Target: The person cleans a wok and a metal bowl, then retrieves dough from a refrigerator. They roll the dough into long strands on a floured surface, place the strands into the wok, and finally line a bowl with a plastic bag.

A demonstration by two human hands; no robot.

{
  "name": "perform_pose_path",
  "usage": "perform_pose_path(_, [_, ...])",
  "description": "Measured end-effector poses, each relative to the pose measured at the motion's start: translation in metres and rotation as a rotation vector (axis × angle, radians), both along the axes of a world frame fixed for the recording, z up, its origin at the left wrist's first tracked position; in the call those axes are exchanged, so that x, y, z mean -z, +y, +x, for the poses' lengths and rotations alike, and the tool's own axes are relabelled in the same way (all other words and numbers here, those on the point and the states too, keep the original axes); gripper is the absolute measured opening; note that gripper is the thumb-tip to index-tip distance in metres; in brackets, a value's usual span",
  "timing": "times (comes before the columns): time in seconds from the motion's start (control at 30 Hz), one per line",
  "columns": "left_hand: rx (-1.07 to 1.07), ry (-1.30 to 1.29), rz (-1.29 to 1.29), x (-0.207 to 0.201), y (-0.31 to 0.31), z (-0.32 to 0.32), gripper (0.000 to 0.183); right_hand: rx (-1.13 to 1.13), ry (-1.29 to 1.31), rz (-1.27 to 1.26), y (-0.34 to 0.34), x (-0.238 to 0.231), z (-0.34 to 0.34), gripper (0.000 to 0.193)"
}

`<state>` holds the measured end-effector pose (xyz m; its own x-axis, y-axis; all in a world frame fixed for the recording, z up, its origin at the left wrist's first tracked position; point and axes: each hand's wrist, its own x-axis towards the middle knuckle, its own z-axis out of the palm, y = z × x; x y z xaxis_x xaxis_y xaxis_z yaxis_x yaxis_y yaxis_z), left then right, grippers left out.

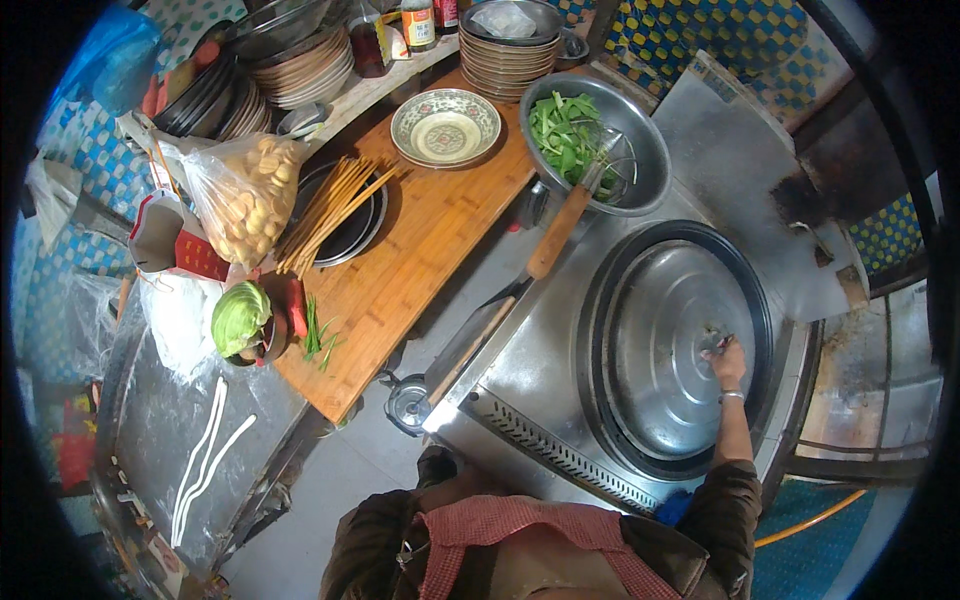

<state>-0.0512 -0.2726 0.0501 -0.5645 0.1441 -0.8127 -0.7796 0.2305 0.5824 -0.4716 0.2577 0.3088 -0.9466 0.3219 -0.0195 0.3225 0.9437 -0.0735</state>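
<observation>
My right hand [729, 362] grips the small knob of a large round metal lid [645, 350], its fingers closed around it. The lid lies inside the dark rim of a big wok [589, 340] set in the steel stove [530, 400]. My left sleeve [368, 545] shows at the lower edge, but my left hand is not in view. Beyond the stove, a steel bowl [655, 165] holds green leaves [565, 135]. A skimmer's wooden handle [560, 235] slants out over the bowl's rim toward me.
On the wooden board [400, 270] stand stacked patterned bowls [445, 125], long chopsticks [345, 200] across a dark bowl, and a cabbage [241, 318]. A bag of round yellowish pieces [255, 200] hangs beside it. Dough strips [205, 460] lie on the floured worktop at left. A metal panel [725, 140] borders the stove.
</observation>
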Motion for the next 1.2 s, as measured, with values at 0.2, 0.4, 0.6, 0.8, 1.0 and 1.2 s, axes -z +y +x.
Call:
perform_pose_path(0.2, [0.009, -0.012, 0.001, 0.000, 0.000, 0.004, 0.024, 0.022, -0.008, 0.013, 0.002, -0.001, -0.001, 0.054])
perform_pose_path(0.4, [0.019, -0.028, 0.008, 0.003, -0.004, 0.010, 0.025, -0.011, 0.009, 0.065, 0.008, 0.005, -0.002, 0.054])
perform_pose_path(0.6, [0.031, -0.027, 0.010, 0.001, -0.011, 0.014, 0.026, 0.014, -0.021, 0.042, 0.001, 0.000, -0.001, 0.054])
perform_pose_path(0.8, [0.156, 0.008, 0.077, 0.014, 0.004, 0.000, 0.027, -0.029, 0.002, 0.190, 0.072, 0.004, 0.021, 0.070])
perform_pose_path(1.0, [0.025, 0.037, 0.137, 0.011, 0.018, 0.008, 0.028, 0.091, -0.136, 0.053, -0.022, -0.022, -0.007, 0.061])
perform_pose_path(1.2, [-0.452, -0.006, 0.560, 0.004, -0.035, 0.020, 0.025, -0.203, 0.144, 0.268, -0.005, -0.004, 0.010, 0.058])
